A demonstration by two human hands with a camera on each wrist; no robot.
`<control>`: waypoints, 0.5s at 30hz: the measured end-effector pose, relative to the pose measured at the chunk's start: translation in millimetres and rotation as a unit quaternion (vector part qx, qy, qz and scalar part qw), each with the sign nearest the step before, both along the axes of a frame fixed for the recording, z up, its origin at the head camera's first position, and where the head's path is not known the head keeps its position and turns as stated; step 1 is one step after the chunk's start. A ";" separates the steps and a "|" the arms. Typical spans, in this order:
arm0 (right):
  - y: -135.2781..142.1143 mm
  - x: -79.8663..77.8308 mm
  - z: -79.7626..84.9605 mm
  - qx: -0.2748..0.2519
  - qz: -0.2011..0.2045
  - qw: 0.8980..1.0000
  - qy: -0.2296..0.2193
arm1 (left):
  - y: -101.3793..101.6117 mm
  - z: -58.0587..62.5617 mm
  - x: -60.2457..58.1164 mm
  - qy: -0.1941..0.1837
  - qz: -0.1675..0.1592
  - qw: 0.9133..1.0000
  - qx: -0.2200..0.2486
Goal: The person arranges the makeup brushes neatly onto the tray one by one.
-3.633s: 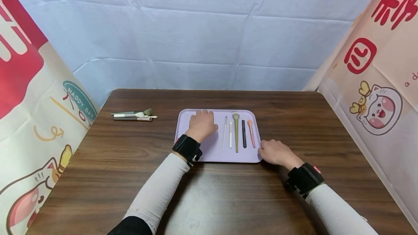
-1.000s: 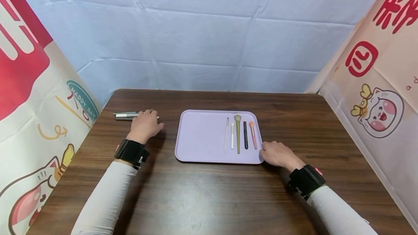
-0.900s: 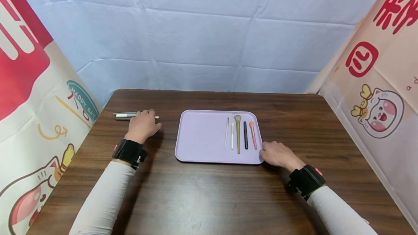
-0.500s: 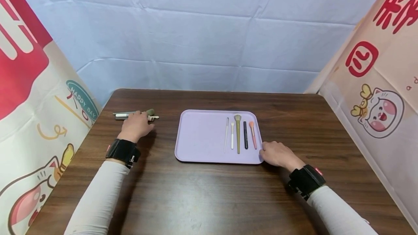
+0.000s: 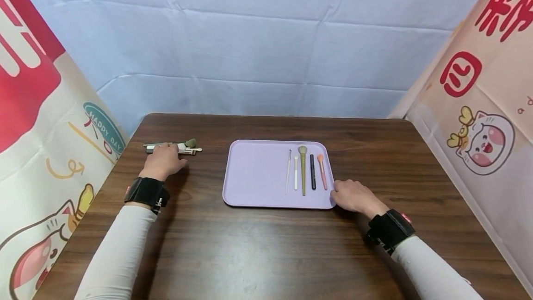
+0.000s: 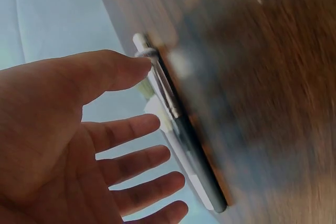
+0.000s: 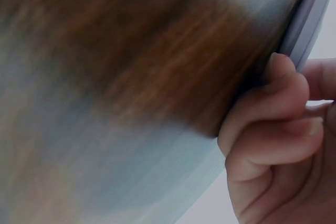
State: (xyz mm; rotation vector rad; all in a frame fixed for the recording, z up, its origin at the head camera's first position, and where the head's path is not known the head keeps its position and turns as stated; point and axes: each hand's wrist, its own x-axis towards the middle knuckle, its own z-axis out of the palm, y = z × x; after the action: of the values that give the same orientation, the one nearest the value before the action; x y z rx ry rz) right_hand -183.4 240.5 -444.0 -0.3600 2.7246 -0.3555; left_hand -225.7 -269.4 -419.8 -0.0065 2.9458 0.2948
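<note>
In the head view my left hand (image 5: 161,160) hovers at the pile of makeup brushes (image 5: 189,151) on the table's left side. The left wrist view shows its fingers apart and relaxed beside a black-handled brush (image 6: 197,153) and a white-handled one, gripping neither. A green-headed brush (image 5: 191,143) lies at the back of the pile. My right hand (image 5: 354,196) holds the near right corner of the lilac tray (image 5: 254,175). Its curled fingers pinch the tray's rim (image 7: 303,30) in the right wrist view.
On the tray's right half lie a thin white stick (image 5: 288,172), a small white brush (image 5: 296,172), an olive brush (image 5: 303,175), a black pen-like stick (image 5: 312,172) and a pink brush (image 5: 322,172), side by side. The wooden table (image 5: 250,253) backs onto a pale cloth (image 5: 258,50).
My left hand has moved from above the tray to the brush pile, then slid left along it, uncovering the brush heads. My right hand has stayed at the tray corner.
</note>
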 end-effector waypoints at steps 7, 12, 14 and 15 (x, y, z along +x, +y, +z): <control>0.1 0.3 0.3 -0.002 0.000 1.000 0.002 | -8.4 2.6 2.0 0.001 0.000 1.000 0.002; 0.6 0.4 0.2 -0.002 0.002 1.000 0.006 | -13.1 1.4 -0.2 -0.001 -0.005 1.000 0.002; 0.5 0.6 0.1 -0.002 0.001 1.000 0.006 | -14.7 0.4 -1.3 -0.004 -0.008 1.000 0.006; 0.5 0.6 0.0 -0.003 0.002 1.000 0.006 | -15.6 -0.1 -1.8 -0.006 -0.009 1.000 0.008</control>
State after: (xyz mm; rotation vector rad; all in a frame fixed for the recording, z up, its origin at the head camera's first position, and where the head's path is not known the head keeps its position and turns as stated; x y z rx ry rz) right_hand -182.7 240.9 -444.0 -0.3690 2.7349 -0.3607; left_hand -227.5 -284.9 -419.9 0.0208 2.9305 0.3146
